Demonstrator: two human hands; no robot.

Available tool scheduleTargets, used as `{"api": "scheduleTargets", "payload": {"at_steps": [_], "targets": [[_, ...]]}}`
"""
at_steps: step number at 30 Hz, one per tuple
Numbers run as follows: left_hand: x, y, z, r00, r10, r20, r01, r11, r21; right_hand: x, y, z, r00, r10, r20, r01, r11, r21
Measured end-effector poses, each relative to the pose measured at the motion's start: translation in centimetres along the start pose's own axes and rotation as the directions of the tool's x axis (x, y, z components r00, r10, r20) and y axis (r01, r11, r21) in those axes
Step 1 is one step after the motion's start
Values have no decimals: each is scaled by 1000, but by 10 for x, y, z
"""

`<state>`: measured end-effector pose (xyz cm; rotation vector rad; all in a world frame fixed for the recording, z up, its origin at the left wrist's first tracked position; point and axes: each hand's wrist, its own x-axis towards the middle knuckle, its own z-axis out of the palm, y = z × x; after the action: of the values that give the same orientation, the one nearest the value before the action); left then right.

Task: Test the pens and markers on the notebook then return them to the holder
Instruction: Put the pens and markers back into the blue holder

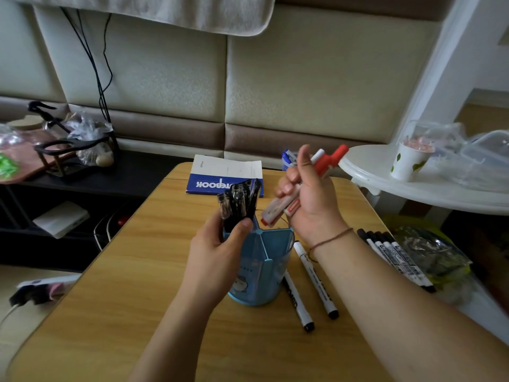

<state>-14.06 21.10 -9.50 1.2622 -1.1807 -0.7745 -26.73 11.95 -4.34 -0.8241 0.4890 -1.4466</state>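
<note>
Blue holder (261, 274) stands mid-worktop as landmark. Left hand (220, 252) has its grip clamped on the black pens (239, 205) rising from the holder's far-left compartment. Right hand (308, 199), above-right of the holder, clamps red markers (325, 164), long axes tilted up-right. Notebook (225, 175) lies closed beyond it.

Bare forearms, sleeveless; thin brown string bracelet (329, 239) around the right wrist.

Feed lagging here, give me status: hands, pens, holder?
Left hand grips black pens over blue holder. Right hand grips red markers. Notebook closed.
</note>
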Motion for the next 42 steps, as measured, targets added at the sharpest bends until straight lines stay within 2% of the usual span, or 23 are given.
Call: {"api": "scheduleTargets", "payload": {"at_steps": [2, 4, 6, 13, 15, 16, 17, 18, 19, 20, 22, 23, 24, 26, 29, 33, 36, 39, 42], "targets": [[1, 0, 0, 1000, 0, 8, 0, 1000, -5, -3, 7, -1, 992, -58, 108, 78, 979, -188], [2, 0, -1, 1000, -6, 11, 6, 1000, -9, -7, 10, -4, 968, -108, 227, 197, 886, -420], [3, -1, -1, 1000, -10, 13, 10, 1000, -14, -10, 11, -7, 950, -98, 296, 256, 785, -564], [0, 1, -2, 1000, -3, 27, 4, 1000, -24, -24, 1, -12, 963, 36, 268, 135, 793, -594], [0, 1, -3, 1000, -7, 20, 8, 1000, -19, -25, -11, -20, 970, -11, 243, 165, 761, -627], [-1, 0, -3, 1000, -8, 23, 8, 1000, -15, -25, -21, -28, 975, -75, 210, 200, 710, -675], [-1, 1, -2, 1000, -7, 28, 7, 1000, -13, -24, -33, -41, 973, -167, 157, 227, 608, -761], [-2, 1, -2, 999, -5, 33, 5, 1000, -10, -22, -49, -56, 960, -264, 96, 213, 461, -861], [-2, 1, -2, 999, -3, 36, 3, 1000, -7, -18, -65, -80, 945, -326, 27, 126, 285, -950], [-2, 1, -2, 999, -3, 41, 3, 1000, 0, -14, -81, -105, 944, -324, -66, -30, 114, -993], [-3, 1, -3, 998, -1, 56, 0, 1000, 14, -11, -103, -156, 921, -191, -340, -371, -157, -915], [-3, 1, -3, 998, 0, 62, -1, 1000, 16, -13, -109, -176, 885, -119, -450, -465, -247, -850], [-3, 2, -3, 998, -2, 63, 1, 1000, 16, -15, -111, -190, 854, -62, -516, -510, -294, -809], [-3, 2, -3, 998, -5, 57, 4, 1000, 19, -21, -107, -203, 833, 24, -553, -522, -299, -799], [-3, 2, 0, 999, -7, 44, 5, 999, 39, -26, -96, -202, 855, 74, -514, -477, -280, -833], [-3, 1, 2, 999, -12, 38, 10, 999, 40, -28, -81, -194, 876, 4, -483, -428, -457, -780], [-4, 2, 2, 999, -3, 34, 1, 999, 53, -29, -73, -184, 893, 47, -447, -376, -467, -801], [-6, 4, 3, 999, 6, 35, -8, 998, 68, -27, -62, -170, 921, 46, -386, -300, -546, -782], [-9, 6, 4, 999, 24, 33, -26, 997, 76, -24, -49, -158, 925, 54, -375, -285, -553, -783]]}}
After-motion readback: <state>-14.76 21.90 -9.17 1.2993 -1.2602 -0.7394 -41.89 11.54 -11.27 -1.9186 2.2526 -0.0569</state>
